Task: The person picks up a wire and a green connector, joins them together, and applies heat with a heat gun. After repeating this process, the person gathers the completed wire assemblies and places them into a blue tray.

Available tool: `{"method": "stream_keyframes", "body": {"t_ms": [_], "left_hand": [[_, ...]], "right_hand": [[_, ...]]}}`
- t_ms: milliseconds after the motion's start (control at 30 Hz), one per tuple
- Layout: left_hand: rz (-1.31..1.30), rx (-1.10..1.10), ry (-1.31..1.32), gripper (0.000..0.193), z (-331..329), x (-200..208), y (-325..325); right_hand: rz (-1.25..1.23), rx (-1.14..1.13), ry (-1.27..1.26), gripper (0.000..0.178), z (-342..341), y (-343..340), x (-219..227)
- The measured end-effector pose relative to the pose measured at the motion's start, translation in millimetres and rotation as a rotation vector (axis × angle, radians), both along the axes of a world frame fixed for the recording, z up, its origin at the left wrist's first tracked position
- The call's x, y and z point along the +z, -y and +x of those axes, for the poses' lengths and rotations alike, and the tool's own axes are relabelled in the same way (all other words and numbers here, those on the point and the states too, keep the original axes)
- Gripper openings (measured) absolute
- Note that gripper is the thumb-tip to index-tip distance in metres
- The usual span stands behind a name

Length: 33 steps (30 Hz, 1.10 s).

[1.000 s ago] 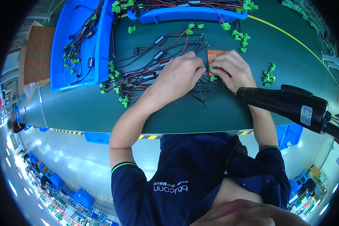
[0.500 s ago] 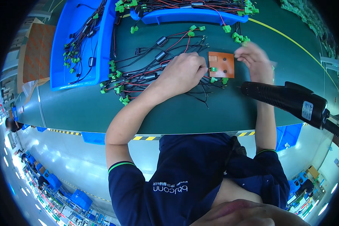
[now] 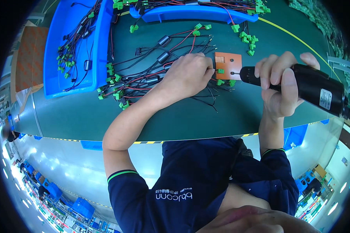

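Observation:
My left hand [image 3: 188, 75] is closed in a pinch at the left edge of a small orange fixture plate [image 3: 237, 62], on a thin wire mostly hidden by the fingers. A green terminal connector [image 3: 220, 71] sits in the plate beside those fingertips. My right hand [image 3: 280, 85] wraps round a black electric screwdriver [image 3: 322, 91], which lies nearly level. Its thin bit reaches over the plate's right edge to the lower dark hole, close to the connector. Whether the bit touches anything there I cannot tell.
Black and red wire harnesses [image 3: 162, 57] with green connectors and dark cylinders lie left of the plate, partly under my left forearm. A blue bin [image 3: 101, 73] of harnesses stands at left, another blue tray [image 3: 198, 16] at the back. Loose green connectors [image 3: 245, 38] lie at far right.
My right hand, empty above the plate's right side before, now grips the screwdriver. The screwdriver's front end has moved left and up to the plate. My left hand keeps its pinch there.

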<state>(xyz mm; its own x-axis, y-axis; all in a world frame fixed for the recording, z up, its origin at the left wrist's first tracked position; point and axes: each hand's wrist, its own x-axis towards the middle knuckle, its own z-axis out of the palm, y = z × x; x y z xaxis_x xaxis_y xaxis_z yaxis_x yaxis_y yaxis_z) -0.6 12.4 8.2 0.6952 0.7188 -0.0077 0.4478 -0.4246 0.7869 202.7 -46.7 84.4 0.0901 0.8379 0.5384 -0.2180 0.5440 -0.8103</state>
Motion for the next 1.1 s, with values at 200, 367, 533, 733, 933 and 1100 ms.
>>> {"method": "stream_keyframes", "body": {"t_ms": [200,367,533,733,933,1100], "left_hand": [[-0.029,0.038,-0.005,0.013,0,-1,2],[-0.014,0.041,-0.008,0.012,-1,-2,1],[-0.025,0.035,-0.017,0.011,0,-3,1],[-0.015,0.038,-0.013,0.011,-1,-5,1],[-0.024,0.040,-0.028,0.012,0,-4,1],[-0.016,0.043,-0.032,0.013,0,-7,0]], "right_hand": [[0.046,0.055,-0.093,0.038,-3,-4,3],[-0.031,0.129,-0.024,0.028,-6,-11,-7],[-0.054,0.154,-0.037,0.027,-6,-15,-15],[-0.055,0.172,-0.030,0.027,-9,-15,-16],[-0.061,0.264,0.019,0.023,-11,-21,-11],[-0.079,0.261,0.016,0.017,-15,-27,-13]]}}
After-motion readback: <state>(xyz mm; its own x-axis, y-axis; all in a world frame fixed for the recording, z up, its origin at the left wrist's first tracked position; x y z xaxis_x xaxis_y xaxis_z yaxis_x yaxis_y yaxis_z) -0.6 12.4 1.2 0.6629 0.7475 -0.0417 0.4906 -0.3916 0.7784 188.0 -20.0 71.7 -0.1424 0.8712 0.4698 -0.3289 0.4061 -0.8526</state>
